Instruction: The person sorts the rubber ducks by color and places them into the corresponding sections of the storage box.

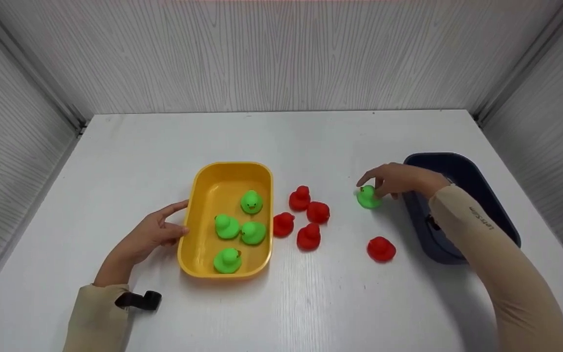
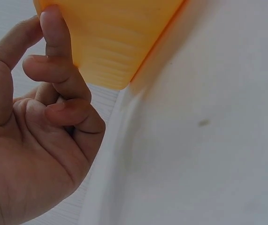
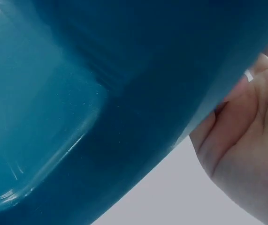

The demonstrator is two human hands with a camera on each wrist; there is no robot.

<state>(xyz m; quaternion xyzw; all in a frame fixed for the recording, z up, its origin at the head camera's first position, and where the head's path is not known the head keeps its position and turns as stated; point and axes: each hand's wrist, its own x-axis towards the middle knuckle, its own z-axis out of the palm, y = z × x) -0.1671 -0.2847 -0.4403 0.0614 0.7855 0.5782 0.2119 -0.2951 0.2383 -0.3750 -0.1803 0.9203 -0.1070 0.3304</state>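
On the left, my left hand (image 1: 157, 229) touches the outer wall of a yellow bin (image 1: 187, 244) with index finger and thumb, the other fingers loosely bent in the left wrist view. Inside the bin lie several green rubber ducks, one of them a green duck (image 1: 227, 260) near its front end. My right hand (image 1: 399, 178) reaches across a dark blue bin (image 1: 499, 205) and pinches another green rubber duck (image 1: 369, 197) between thumb and index finger, low over the table. In the right wrist view the blue bin's wall hides the fingertips and that duck.
Several red rubber ducks sit in a group right of the yellow bin, including a red duck (image 1: 309, 237). A lone red duck (image 1: 381, 249) lies closer to the blue bin. Grooved panels (image 1: 281, 58) enclose the white table (image 1: 306, 303) at the back and sides.
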